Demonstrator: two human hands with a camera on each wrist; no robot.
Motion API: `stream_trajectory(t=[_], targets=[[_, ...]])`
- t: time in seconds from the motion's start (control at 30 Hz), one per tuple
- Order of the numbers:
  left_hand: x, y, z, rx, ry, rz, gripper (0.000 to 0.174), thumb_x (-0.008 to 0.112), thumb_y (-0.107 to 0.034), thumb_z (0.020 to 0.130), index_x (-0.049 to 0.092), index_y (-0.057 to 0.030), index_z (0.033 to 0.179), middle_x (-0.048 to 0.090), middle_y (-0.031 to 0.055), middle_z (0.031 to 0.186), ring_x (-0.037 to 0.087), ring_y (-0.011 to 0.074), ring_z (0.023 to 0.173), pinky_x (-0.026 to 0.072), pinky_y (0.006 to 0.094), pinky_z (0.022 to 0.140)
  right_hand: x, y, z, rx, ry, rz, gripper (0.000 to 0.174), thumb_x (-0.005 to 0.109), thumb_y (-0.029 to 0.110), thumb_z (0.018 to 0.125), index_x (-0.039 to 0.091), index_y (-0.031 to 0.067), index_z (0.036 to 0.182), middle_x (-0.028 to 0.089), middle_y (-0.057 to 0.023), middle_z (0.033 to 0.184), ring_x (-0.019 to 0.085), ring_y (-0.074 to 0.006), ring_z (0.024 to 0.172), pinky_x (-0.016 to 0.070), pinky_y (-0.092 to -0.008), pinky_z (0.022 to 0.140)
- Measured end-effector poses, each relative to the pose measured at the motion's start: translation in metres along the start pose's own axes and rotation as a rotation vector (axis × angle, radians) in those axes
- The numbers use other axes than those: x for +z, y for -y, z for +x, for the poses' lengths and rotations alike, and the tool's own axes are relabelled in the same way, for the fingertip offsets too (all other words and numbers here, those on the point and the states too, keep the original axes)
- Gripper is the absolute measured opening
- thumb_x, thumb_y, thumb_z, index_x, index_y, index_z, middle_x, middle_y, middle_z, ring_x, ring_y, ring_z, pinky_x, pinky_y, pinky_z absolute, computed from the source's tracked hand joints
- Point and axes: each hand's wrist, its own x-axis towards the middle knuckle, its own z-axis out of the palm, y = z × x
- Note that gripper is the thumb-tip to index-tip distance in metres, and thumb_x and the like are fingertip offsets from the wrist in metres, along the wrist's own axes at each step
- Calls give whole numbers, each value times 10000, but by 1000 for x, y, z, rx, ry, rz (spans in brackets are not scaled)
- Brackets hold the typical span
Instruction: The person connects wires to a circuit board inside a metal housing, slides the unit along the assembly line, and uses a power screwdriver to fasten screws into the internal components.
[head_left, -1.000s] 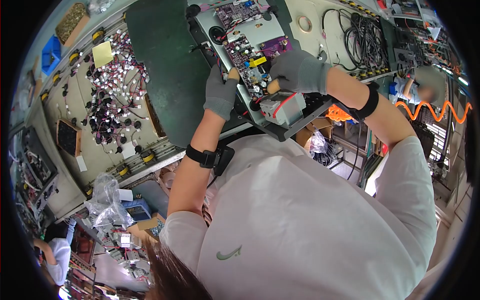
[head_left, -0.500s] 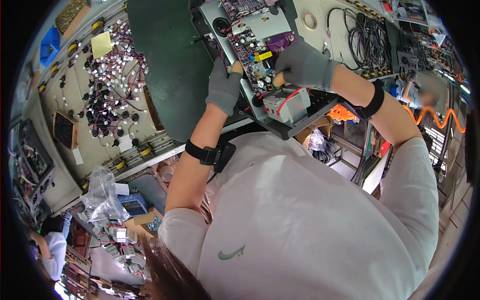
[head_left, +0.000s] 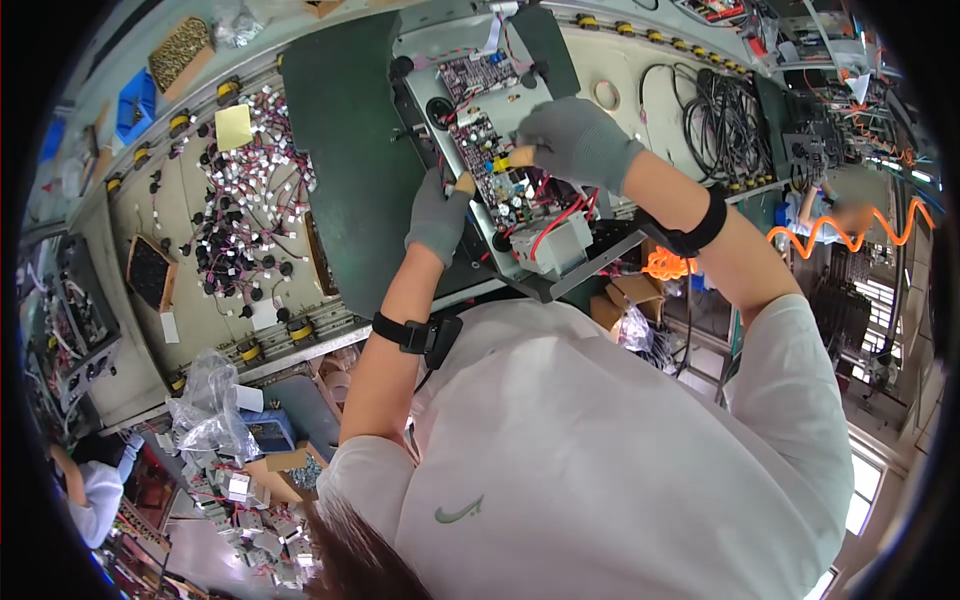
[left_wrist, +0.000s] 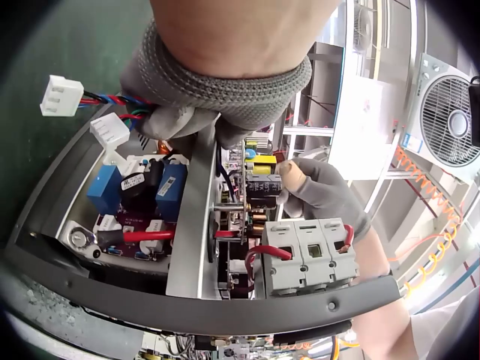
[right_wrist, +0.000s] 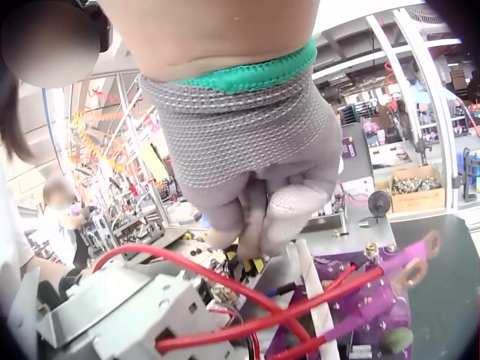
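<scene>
A: List from the left.
B: Wire bundles (head_left: 258,165) on the desk (head_left: 210,320), then a green mat (head_left: 350,130).
A: Left hand (head_left: 438,215)?
B: Grips a metal wall (left_wrist: 191,232) of the case (head_left: 510,106), which lies over the mat.
A: Case contents?
B: A circuit board (head_left: 482,150); at the near end, a grey block (left_wrist: 315,271) with red cables (right_wrist: 345,290).
A: Right hand (head_left: 578,142)?
B: Over the board, fingers curled; cannot tell whether its grip pinches a part. Black cables (head_left: 718,135) lie farther right.
</scene>
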Motion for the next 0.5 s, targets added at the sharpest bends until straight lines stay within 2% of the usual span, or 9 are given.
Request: stream_trajectory(t=[0.03,0.07,0.13,0.17,0.2,0.27,0.33,0.4,0.5], targets=[[-3,-1,-4,123,-73,70,527,637,-296,828,452,7,1219,609,118,1009,571,233,909,434,329,825,4,-2,3,-35,-95,84,222,633,220,784,621,96,969,617,-86,893,609,-289,819,484,-382,714],[-5,2,-8,137,-80,79,527,637,-296,828,452,7,1219,609,118,1009,571,233,909,434,329,825,5,-1,4,-39,-112,82,222,633,220,784,621,96,969,617,-86,893,609,-289,819,484,-382,714],[-12,-1,-22,51,-245,-151,524,659,-250,813,449,-24,1237,604,92,986,565,176,841,455,297,717,5,7,11,1,-81,-13,337,618,179,804,546,137,1130,586,-80,1042,596,-288,877,485,-379,733],[-20,-11,-37,-42,-281,-249,488,642,-193,823,450,-27,1240,599,80,957,521,101,703,425,237,577,-1,14,13,60,46,38,433,563,175,833,469,154,1255,518,-84,1176,565,-285,1014,473,-402,838],[-28,-7,-39,-34,-290,-242,488,642,-193,823,450,-27,1240,599,80,957,521,101,703,425,237,577,2,13,15,52,35,41,433,563,175,833,469,154,1255,518,-84,1176,565,-285,1014,473,-402,838],[-45,7,-43,-89,-264,-298,456,612,-163,840,448,-30,1245,600,72,912,457,63,596,371,207,493,15,7,18,-60,-4,116,481,558,134,824,443,156,1290,505,-86,1219,543,-283,1055,457,-392,871],[-52,3,-54,-102,-284,-281,412,556,-127,867,445,-29,1251,617,80,906,435,52,567,362,201,488,16,8,20,-50,14,142,493,557,107,815,448,145,1294,498,-95,1245,524,-276,1087,445,-389,889],[-57,4,-61,-72,-235,-343,378,502,-98,886,444,-15,1250,633,108,959,454,54,578,370,195,495,15,11,21,-66,6,-61,350,562,219,855,517,126,1189,558,-75,1093,542,-280,996,463,-390,816],[-56,-13,-75,-27,-214,-328,357,457,-72,897,445,3,1246,632,134,1026,470,52,590,368,183,500,22,8,17,-125,-37,-98,321,544,234,866,539,109,1162,569,-76,1053,527,-267,1020,457,-382,825]])
